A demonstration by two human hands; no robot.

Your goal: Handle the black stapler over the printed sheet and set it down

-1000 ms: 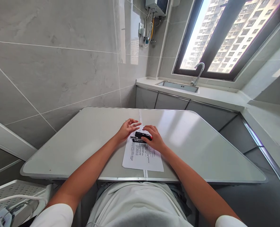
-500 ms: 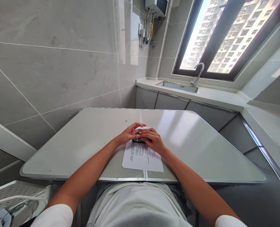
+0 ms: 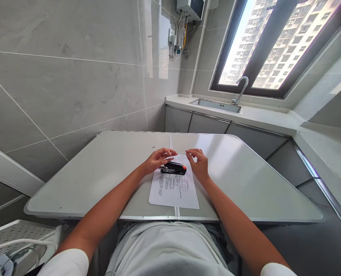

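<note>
A black stapler (image 3: 174, 168) with a red-orange spot at its right end lies crosswise on a printed sheet of white paper (image 3: 173, 193). At the stapler's left end, my left hand (image 3: 158, 159) has its fingers stretched out over the sheet's far part. Its thumb is close to the stapler; whether they touch I cannot tell. My right hand (image 3: 198, 163) is right of the stapler, by the sheet's far right corner. There its thumb and fingertips are pinched together, and what is between them, if anything, is too small to make out.
Beneath the sheet is a pale folding table (image 3: 230, 184) with a metal rim and a centre seam. A white perforated basket (image 3: 17, 234) stands at the lower left. Beyond the table are a counter, a sink (image 3: 216, 104) and a tap (image 3: 241, 90).
My right hand has come off the stapler and moved right, its fingers now pinched. This uncovers the stapler, which stays on the sheet. My left hand has barely moved.
</note>
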